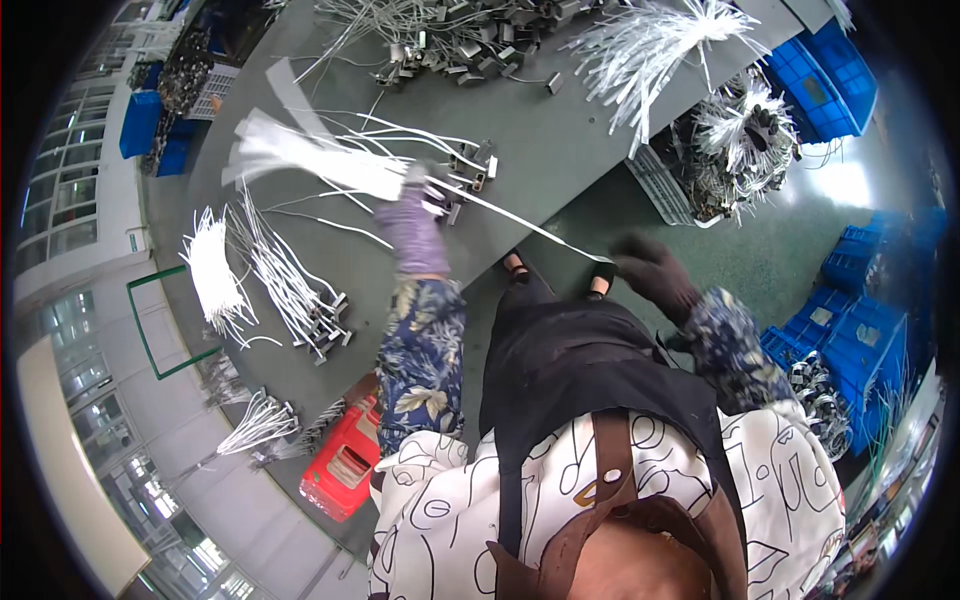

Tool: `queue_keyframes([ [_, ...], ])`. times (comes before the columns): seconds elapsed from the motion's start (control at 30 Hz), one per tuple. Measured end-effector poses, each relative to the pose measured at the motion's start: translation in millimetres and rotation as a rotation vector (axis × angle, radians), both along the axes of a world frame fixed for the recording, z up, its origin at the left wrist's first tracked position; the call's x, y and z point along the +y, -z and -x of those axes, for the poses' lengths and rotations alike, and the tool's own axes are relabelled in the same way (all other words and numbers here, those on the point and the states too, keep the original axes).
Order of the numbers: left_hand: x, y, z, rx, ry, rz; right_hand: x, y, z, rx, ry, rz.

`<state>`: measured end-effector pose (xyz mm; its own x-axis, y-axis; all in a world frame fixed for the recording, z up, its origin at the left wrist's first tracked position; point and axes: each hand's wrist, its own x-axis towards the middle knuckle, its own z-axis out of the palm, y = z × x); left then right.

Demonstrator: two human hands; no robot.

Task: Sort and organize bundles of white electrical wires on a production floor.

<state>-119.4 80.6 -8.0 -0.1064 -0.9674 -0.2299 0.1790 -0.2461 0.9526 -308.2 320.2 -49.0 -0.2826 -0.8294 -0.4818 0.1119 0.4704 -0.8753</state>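
Note:
My left hand [415, 225], in a purple glove, is closed around a bundle of thin white strips or tubes [300, 150], blurred by motion, over the grey table. Small metal-cased parts on white wires [478, 170] lie beside its fingers. From that spot a single white wire [510, 214] stretches past the table edge to my right hand [655, 275], in a dark brown glove. The right fingertips are smeared but closed at the wire's end. Left of my left arm lie wired metal parts [290, 280] and a bunch of white tubes [215, 270].
A heap of wired metal parts [480, 40] covers the table's far side, beside a fan of white tubes [670, 45]. A loaded crate [665, 190] stands right of the table. Blue bins [840, 325] stand at right, a red container [345, 460] at lower left.

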Motion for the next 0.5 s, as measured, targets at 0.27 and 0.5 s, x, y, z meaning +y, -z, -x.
queue_keyframes([
  [0.27, -63.4, 16.1, -60.0, -0.443, 0.095, -0.119, -178.3, -43.7, -15.3, 0.805, -0.423, 0.377],
  [0.5, -48.6, 44.2, -65.4, 0.256, 0.186, -0.166, -231.4, 3.7, 44.2, 1.245, -0.426, -0.156],
])
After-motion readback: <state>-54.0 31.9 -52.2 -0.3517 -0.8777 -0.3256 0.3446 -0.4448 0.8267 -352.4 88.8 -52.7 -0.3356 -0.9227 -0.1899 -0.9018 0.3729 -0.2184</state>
